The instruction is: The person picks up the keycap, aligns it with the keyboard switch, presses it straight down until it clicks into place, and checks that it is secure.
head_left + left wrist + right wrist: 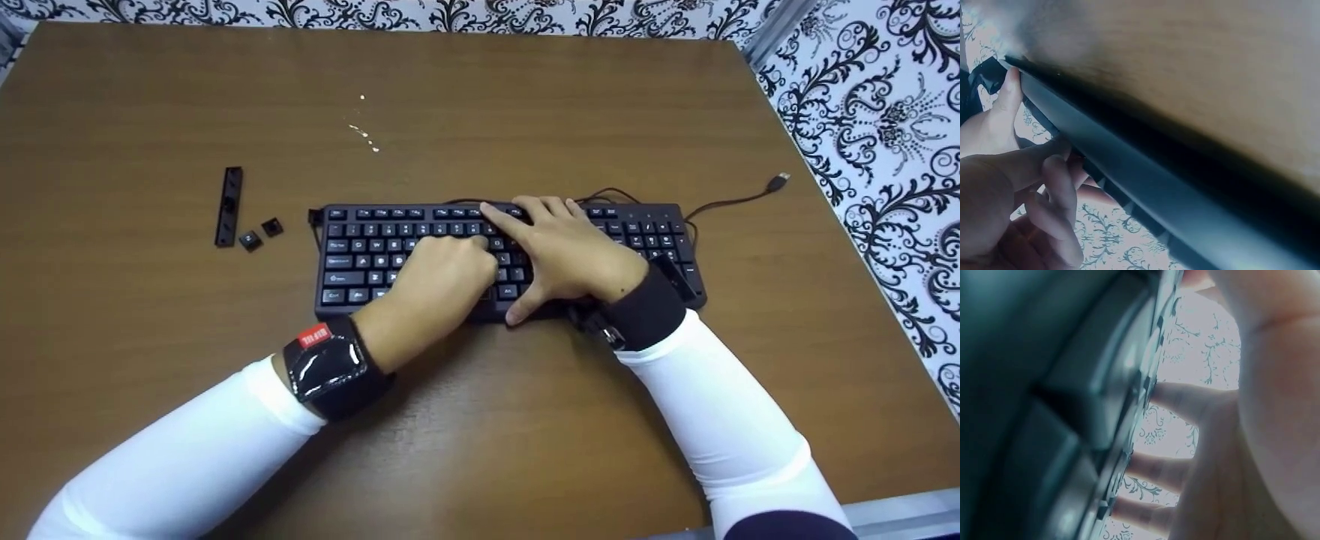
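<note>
Kbd (511,274) on bench (450,465), both hands on it.
R hand (570,247) lies spread across it, prob. to hold kbd steady; L hand (442,277) curled over keys (379,261), can't tell if it pinches one.

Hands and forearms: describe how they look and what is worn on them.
The left hand and right hand are bare. White sleeves cover both forearms, with dark fabric further up the right arm. Black bands circle both wrists; the left one carries a red label with pale lettering.
</note>
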Demonstrator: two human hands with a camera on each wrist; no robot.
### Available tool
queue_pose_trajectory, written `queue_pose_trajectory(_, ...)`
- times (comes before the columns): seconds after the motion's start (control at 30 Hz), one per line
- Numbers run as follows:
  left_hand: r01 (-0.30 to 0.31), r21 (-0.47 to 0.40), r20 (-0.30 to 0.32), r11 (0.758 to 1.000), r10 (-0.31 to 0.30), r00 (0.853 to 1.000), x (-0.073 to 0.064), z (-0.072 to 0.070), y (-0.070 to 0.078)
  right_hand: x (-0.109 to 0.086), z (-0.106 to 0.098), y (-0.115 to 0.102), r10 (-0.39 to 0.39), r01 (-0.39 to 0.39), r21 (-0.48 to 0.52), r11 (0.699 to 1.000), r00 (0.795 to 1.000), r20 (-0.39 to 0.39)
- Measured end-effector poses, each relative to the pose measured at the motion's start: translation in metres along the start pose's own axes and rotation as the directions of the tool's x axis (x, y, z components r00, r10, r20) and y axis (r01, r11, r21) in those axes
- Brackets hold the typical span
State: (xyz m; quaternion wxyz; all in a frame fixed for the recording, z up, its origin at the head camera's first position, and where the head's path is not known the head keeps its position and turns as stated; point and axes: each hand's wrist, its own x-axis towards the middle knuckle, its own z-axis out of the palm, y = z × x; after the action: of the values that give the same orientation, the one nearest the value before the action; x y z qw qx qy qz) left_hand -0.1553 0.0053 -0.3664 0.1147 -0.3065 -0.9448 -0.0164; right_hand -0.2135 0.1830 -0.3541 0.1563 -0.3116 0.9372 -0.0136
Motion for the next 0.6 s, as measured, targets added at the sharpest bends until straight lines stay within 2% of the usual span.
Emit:
queue_pose_trajectory(0.27,-0.007,0.022,-0.024,1.0,0.008,1.0,-0.004,-0.004,-0.006,0.0,-0.001,0.0,0.0,0.0,-0.007,1.0,1.0,0.003)
queue_pose_trajectory(0.37,-0.002,-0.021,-0.047,1.0,0.001,0.999,-0.005,-0.008,-0.012,0.0,-0.002,0.0,-0.001,0.001,-0.009,1.0,1.0,0.0)
queue_pose_trajectory(0.47,0.02,-0.074,-0.088,0.997,-0.026,0.996,-0.008,-0.012,-0.025,0.0,-0.002,0.0,-0.007,0.007,-0.007,1.0,1.0,-0.001)
queue_pose_trajectory(0.53,0.047,-0.112,-0.112,0.993,-0.059,0.992,-0.012,-0.016,-0.039,0.001,-0.002,0.0,-0.007,0.007,-0.005,1.0,1.0,0.0)
queue_pose_trajectory(0.6,0.091,-0.14,-0.107,0.986,-0.106,0.989,-0.017,-0.02,-0.055,0.001,-0.002,0.0,-0.005,0.005,-0.005,1.0,1.0,0.0)
